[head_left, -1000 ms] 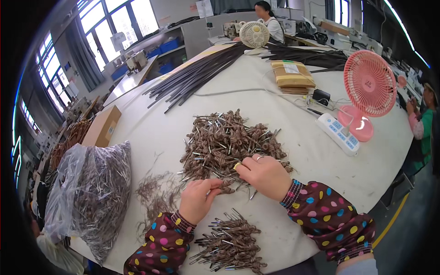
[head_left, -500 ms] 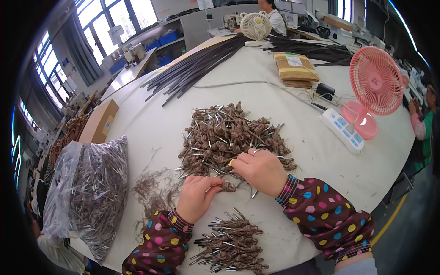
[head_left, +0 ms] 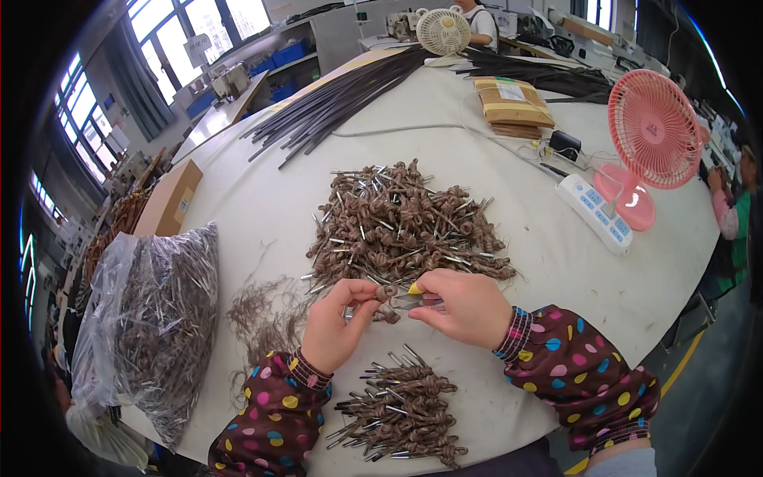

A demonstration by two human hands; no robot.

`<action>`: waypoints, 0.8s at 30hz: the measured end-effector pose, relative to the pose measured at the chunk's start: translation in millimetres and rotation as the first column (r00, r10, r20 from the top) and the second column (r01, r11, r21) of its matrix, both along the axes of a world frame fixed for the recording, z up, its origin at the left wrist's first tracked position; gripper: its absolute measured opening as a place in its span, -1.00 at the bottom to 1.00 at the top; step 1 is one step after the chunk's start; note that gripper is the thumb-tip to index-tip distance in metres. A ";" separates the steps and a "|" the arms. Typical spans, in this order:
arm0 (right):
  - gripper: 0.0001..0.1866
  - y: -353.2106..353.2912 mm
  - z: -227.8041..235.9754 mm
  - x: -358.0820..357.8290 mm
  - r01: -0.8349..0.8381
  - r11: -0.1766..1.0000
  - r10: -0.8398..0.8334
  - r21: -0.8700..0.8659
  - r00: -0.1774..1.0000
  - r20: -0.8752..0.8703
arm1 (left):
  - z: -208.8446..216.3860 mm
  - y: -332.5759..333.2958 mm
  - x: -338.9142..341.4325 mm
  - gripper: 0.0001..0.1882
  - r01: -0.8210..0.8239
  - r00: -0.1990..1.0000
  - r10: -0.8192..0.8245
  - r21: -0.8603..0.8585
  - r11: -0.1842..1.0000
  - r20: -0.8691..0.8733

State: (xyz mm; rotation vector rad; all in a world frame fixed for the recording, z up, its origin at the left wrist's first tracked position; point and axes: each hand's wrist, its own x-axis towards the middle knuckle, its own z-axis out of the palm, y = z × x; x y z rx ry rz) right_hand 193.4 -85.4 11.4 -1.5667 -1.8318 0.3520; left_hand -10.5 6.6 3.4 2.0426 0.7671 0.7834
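Note:
My left hand (head_left: 334,324) pinches a small knotted brown cord piece (head_left: 387,292) just below the big pile of knotted cord pieces with metal tips (head_left: 405,226). My right hand (head_left: 461,306) grips a small pair of snips with a yellow handle (head_left: 415,296), its tip against that piece. A smaller pile of the same pieces (head_left: 401,401) lies near the table's front edge between my forearms. Loose brown cord trimmings (head_left: 258,314) are scattered to the left of my left hand.
A clear plastic bag of cord pieces (head_left: 155,318) lies at the left, a cardboard box (head_left: 171,199) behind it. A pink fan (head_left: 653,131) and white power strip (head_left: 596,213) stand at right. Long dark rods (head_left: 342,91) and brown packets (head_left: 513,107) lie farther back. Other people sit beyond.
My right hand has drawn back from the big pile toward my left hand. Both hands now meet on one cord piece, with the snips at it.

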 end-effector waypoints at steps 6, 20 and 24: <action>-0.72 2.0 -1.1 -6.6 0.037 0.999 -0.034 -0.035 0.996 0.083 | -1.9 -0.9 3.9 -0.80 0.002 1.000 -0.003 0.056 0.998 0.031; -0.75 5.7 -5.4 -6.6 0.050 0.999 -0.050 0.006 0.999 0.007 | -6.5 -2.1 1.8 -0.73 0.045 0.991 -0.038 -0.054 0.998 0.125; -0.68 -2.6 -0.4 7.2 0.083 0.989 -0.111 -0.122 0.962 -0.248 | 1.6 -8.7 4.6 -0.64 0.182 0.939 -0.050 -0.366 0.913 0.341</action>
